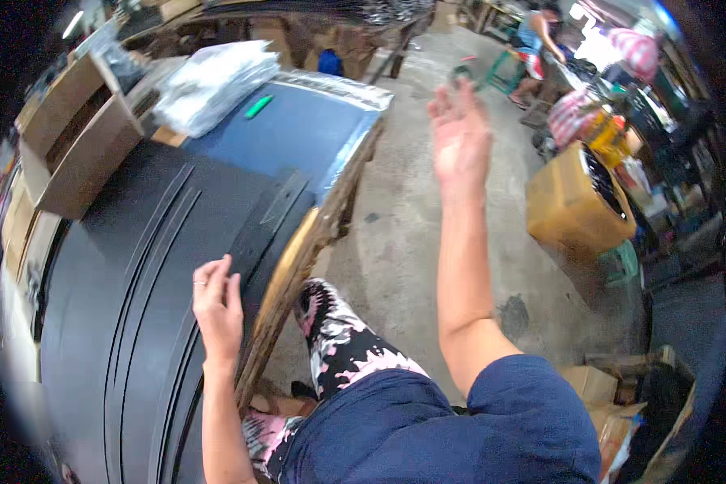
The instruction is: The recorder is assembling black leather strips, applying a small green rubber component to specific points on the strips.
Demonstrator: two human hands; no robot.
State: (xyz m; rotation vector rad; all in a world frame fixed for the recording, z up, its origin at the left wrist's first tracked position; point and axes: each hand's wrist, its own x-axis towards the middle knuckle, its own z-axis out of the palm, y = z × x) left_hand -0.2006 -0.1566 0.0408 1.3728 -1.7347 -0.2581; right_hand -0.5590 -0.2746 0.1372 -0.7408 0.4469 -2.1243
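Note:
My left hand [216, 306] hovers over the left side of the workbench, its fingers loosely bent, thumb apart, with nothing visible in them. A ring shows on one finger. Beneath it a black sheet [81, 339] covers the bench, and long thin black strips [143, 238] run lengthwise along it. More dark strips [278, 208] lie near the bench's right edge. Out over the concrete floor, my right hand [461, 141] is raised with its fingers stretched apart, holding nothing. It is slightly blurred and touches nothing.
Beyond the sheet is a blue surface [306, 121] with a small green tool [258, 106] and clear plastic bags [214, 85]. An open cardboard box [89, 161] stands at left. A large brown carton [577, 202] stands on the floor at right; another person [534, 48] works farther back.

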